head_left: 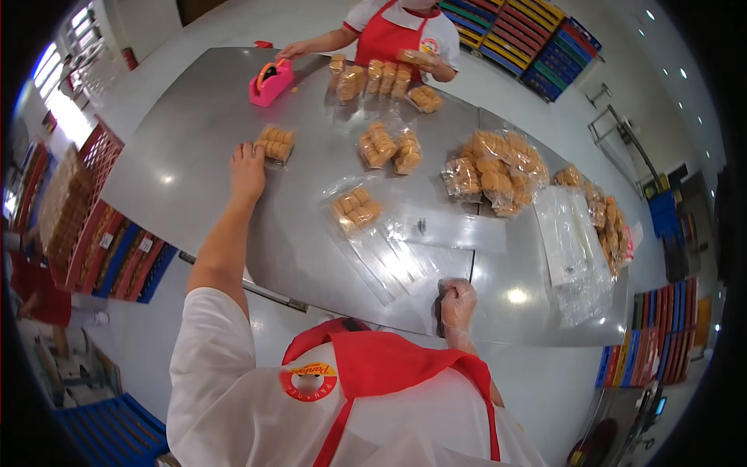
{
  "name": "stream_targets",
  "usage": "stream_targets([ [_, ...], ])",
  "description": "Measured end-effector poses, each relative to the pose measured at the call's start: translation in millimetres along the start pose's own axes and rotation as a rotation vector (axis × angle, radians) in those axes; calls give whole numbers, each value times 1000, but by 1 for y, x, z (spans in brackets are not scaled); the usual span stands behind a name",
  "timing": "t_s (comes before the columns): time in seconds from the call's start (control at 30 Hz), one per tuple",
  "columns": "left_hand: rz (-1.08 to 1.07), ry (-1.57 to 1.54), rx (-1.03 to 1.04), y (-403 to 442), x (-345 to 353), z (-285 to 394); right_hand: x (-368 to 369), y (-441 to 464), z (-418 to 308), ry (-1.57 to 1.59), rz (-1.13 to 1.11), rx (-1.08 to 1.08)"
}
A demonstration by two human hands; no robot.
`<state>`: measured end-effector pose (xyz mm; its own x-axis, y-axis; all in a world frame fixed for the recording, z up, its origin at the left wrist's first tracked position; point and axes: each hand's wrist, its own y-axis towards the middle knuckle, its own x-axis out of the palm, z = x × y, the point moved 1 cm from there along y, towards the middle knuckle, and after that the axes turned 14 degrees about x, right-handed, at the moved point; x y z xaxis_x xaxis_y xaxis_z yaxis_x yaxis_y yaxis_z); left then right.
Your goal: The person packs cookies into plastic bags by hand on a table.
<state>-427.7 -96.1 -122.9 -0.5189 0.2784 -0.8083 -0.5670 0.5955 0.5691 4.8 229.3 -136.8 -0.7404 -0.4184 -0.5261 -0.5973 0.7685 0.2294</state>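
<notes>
My bare left hand [248,170] lies on the steel table [187,140] with its fingers stretched out, at the left edge of a clear-wrapped bread pack [276,144]. My right hand [457,303], in a clear plastic glove, is closed near the table's front edge; what it holds, if anything, is hidden. Between the hands lies a bagged bread pack [356,210], with flat clear bags [389,261] below it. Two more packs [377,145] sit farther back at the middle. A heap of bagged bread [498,171] stands to the right.
Across the table a person in a red apron [381,35] has one hand by a pink tape dispenser [270,84] and the other holding a pack [418,57]. Several packs [389,78] stand before them. Clear bags [572,241] and more bread [611,222] lie right.
</notes>
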Motion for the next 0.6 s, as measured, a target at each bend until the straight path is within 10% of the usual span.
stream_targets([
  [0.3,246,-279,411,50,-100,62,2,7,1,-58,76,45],
  [0.4,192,-566,361,57,-167,84,-11,32,19,618,-62,723],
  [0.6,-119,-1549,198,49,-250,130,-19,25,-186,753,-548,235],
])
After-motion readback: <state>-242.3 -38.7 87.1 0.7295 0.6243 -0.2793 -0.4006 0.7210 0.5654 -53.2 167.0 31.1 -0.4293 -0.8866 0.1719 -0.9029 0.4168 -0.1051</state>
